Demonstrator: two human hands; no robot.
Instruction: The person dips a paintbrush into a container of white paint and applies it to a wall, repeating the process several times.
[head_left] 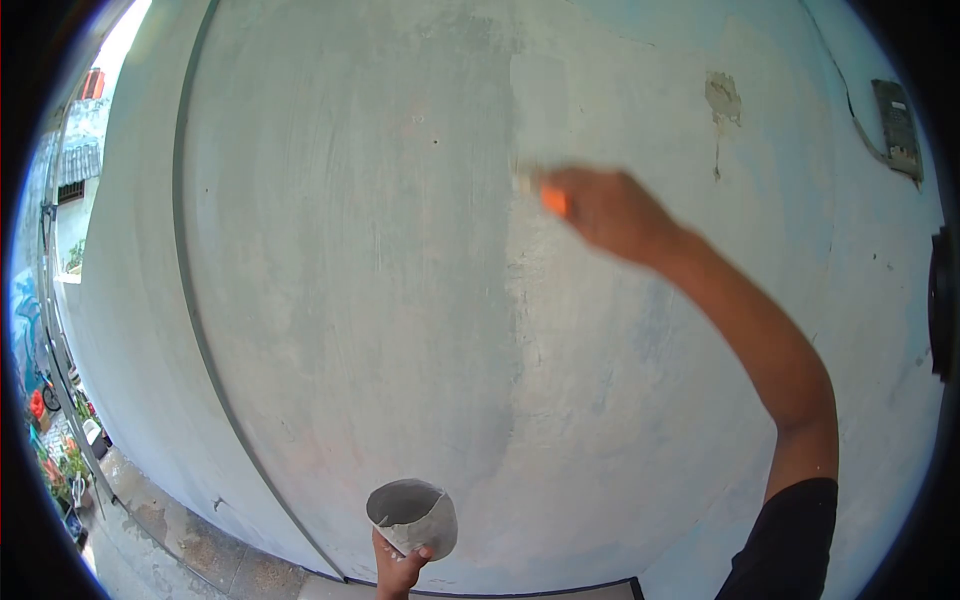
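A brush point(545, 195) with an orange handle, blurred, is pressed against a pale, weathered wall point(380, 250), at the lower edge of a lighter, freshly coated strip that runs up the wall from it. The right hand point(605, 210) is closed around the handle, arm stretched up and forward from a black sleeve point(790, 540) at the lower right, so the brush lies up and to the left of that shoulder. The bristles cannot be made out clearly, nor which way the brush's length runs. Well below the brush, and somewhat to its left, the left hand point(398, 568) grips a small grey cup-shaped pot point(412, 515) from underneath, fingers wrapped round its base, its open mouth tilted up toward the wall. The right hand is the one at the wall; the left is held low and back from it. A thin dark pipe point(195, 300) curves down the wall far left of the brush, and a small grey box point(897, 125) is fixed to the wall far to its right. A street with plants shows at the far left edge.
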